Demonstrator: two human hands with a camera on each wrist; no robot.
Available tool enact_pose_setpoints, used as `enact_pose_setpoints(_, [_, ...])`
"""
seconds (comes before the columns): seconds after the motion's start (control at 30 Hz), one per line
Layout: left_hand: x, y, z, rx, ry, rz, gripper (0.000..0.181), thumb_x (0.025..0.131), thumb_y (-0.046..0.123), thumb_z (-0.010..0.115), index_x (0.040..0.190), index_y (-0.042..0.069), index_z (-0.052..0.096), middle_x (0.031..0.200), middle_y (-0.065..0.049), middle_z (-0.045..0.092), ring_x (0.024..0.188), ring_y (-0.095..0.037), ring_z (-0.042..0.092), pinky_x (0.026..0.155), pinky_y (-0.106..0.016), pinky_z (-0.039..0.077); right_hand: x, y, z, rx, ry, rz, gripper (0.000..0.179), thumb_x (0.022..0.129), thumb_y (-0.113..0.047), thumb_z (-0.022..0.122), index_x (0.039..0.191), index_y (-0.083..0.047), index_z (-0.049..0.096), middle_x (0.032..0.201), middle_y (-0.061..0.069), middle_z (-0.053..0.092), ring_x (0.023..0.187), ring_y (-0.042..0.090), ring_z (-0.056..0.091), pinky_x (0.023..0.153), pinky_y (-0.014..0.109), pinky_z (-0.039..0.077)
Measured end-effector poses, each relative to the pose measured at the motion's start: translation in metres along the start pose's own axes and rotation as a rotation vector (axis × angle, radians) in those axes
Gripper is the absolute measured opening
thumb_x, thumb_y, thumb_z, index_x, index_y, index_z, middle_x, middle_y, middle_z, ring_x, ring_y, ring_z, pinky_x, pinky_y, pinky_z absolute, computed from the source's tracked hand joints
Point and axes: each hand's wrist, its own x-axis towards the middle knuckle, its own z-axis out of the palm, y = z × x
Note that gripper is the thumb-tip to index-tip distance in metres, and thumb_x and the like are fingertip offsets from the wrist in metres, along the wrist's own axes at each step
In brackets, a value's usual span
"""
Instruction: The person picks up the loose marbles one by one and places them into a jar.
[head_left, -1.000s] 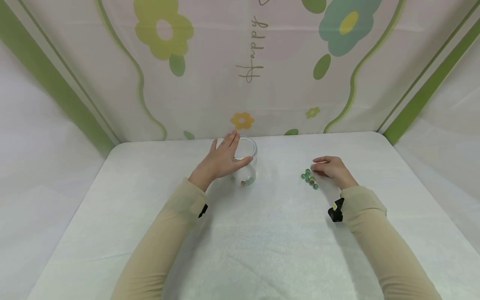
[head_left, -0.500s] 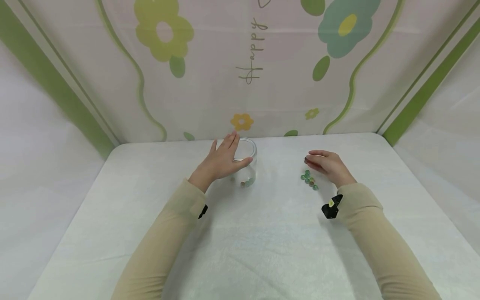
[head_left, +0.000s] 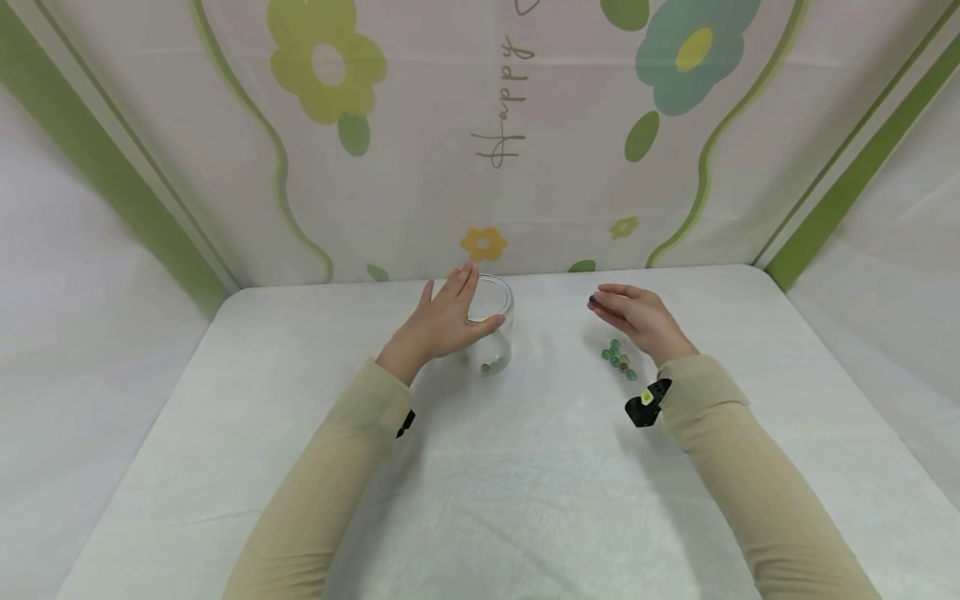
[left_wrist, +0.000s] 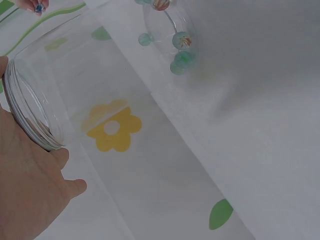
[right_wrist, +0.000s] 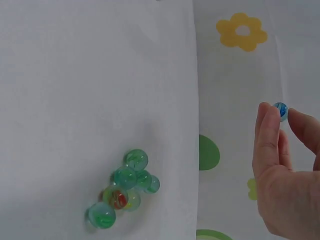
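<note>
A clear glass jar [head_left: 506,333] stands upright near the table's back edge. Several marbles [head_left: 494,367] lie at its bottom, green-tinted and brown-streaked in the left wrist view. My left hand [head_left: 441,323] rests against the jar's rim [left_wrist: 31,107], fingers spread and straight, thumb stretched along the near side. Up off the table, my right hand [head_left: 637,318] pinches a blue-streaked marble [right_wrist: 281,111] between thumb and fingertips. Below that hand lies a loose cluster of marbles [head_left: 615,357], mostly green, one with red [right_wrist: 119,199].
A white cloth covers the table [head_left: 480,492]. Close behind the jar rises a printed backdrop [head_left: 420,183] with flowers and lettering. White fabric walls stand at both sides. A small black wrist camera [head_left: 648,403] sits at the right sleeve.
My right hand has lifted from the marble cluster with a marble in its fingertips. It has moved left and toward the back, nearer the jar. The left hand has stayed put.
</note>
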Motion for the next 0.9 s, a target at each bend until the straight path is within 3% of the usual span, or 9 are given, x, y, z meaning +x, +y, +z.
enact_pose_setpoints(0.47, [0.0, 0.0, -0.001, 0.006, -0.006, 0.0, 0.091, 0.093, 0.065, 0.036, 0.154, 0.009, -0.002, 0.163, -0.003, -0.008, 0.152, -0.019, -0.003, 0.121, -0.053, -0.004, 0.001, -0.008, 0.031, -0.019, -0.002, -0.042, 0.022, 0.095, -0.002, 0.052, 0.116, -0.009, 0.051, 0.089, -0.005, 0.065, 0.081, 0.002, 0.067, 0.082, 0.012, 0.052])
enact_pose_setpoints(0.77, [0.0, 0.001, -0.002, 0.023, -0.005, 0.004, 0.091, 0.093, 0.064, 0.036, 0.154, 0.007, -0.001, 0.163, -0.005, -0.005, 0.152, -0.021, -0.001, 0.121, -0.054, -0.002, 0.0, -0.012, 0.056, -0.062, -0.029, -0.061, 0.046, 0.096, -0.002, 0.051, 0.14, 0.002, 0.04, 0.092, -0.004, 0.062, 0.08, 0.001, 0.067, 0.081, 0.011, 0.052])
enact_pose_setpoints(0.9, [-0.001, 0.001, -0.002, 0.015, -0.008, 0.0, 0.091, 0.093, 0.065, 0.035, 0.154, 0.008, -0.001, 0.163, -0.005, -0.006, 0.152, -0.021, 0.0, 0.121, -0.053, -0.002, 0.001, -0.013, 0.067, -0.079, -0.038, -0.069, 0.05, 0.096, -0.003, 0.052, 0.143, 0.002, 0.037, 0.094, -0.003, 0.061, 0.079, 0.0, 0.067, 0.08, 0.012, 0.053])
